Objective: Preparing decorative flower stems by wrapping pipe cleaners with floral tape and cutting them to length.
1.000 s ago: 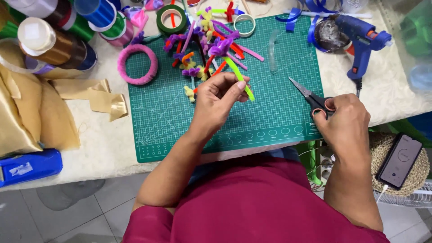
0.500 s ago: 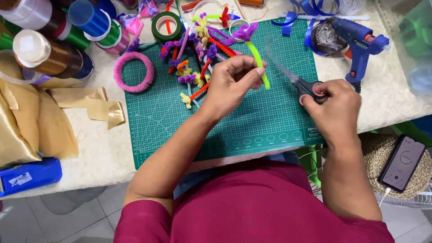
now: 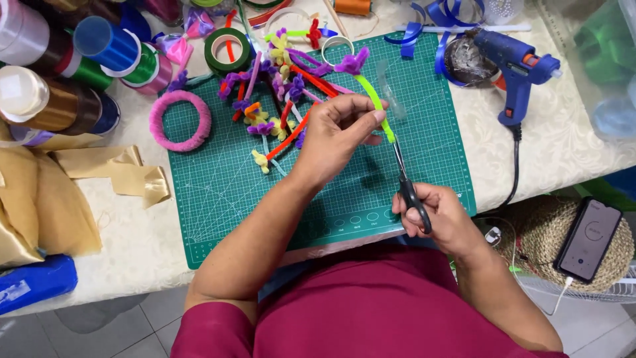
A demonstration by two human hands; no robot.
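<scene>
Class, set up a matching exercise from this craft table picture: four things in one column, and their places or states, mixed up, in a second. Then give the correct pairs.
1. scissors
2. green pipe cleaner
3. glue gun
4. pink ring

A. lying at the mat's left edge
B. held in the right hand
C. lying on the tablecloth right of the mat
D. pinched in the left hand

Pairs: 1-B, 2-D, 3-C, 4-A

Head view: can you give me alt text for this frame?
The left hand holds a lime-green pipe cleaner with a purple flower tip over a green cutting mat, while the right hand brings black-handled scissors to its lower end. A blue glue gun lies nearby.
</scene>
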